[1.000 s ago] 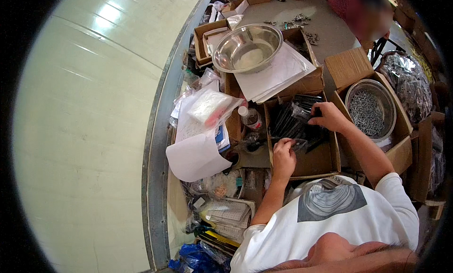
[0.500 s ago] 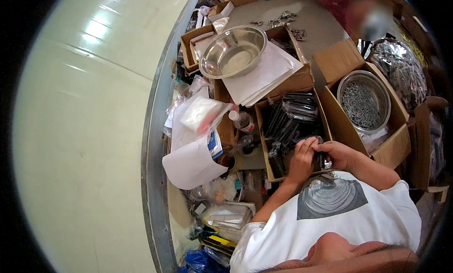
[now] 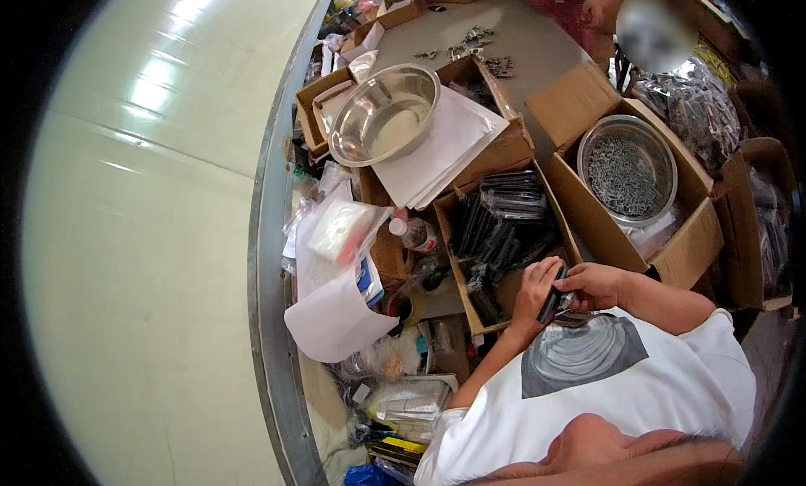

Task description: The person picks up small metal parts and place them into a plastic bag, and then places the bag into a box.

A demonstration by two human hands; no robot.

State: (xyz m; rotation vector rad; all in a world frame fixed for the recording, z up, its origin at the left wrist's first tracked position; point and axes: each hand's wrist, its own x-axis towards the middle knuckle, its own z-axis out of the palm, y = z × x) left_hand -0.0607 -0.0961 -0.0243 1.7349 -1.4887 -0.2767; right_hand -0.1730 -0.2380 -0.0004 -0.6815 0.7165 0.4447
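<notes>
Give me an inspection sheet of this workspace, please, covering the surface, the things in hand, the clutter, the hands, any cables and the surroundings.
Surface: grey table, bare only at the far end, with loose small metal parts there.
Things in hand: small dark part held between both hands, above the open box of dark packets.
Clutter: empty steel bowl on white sheets; second steel bowl filled with small metal pieces in a carton; plastic bags, a bottle, paper at the left.
Hands: left hand and right hand both closed on the part.
Cables: nothing seen.
Surroundings: pale wall at left; another person at the far end.
</notes>
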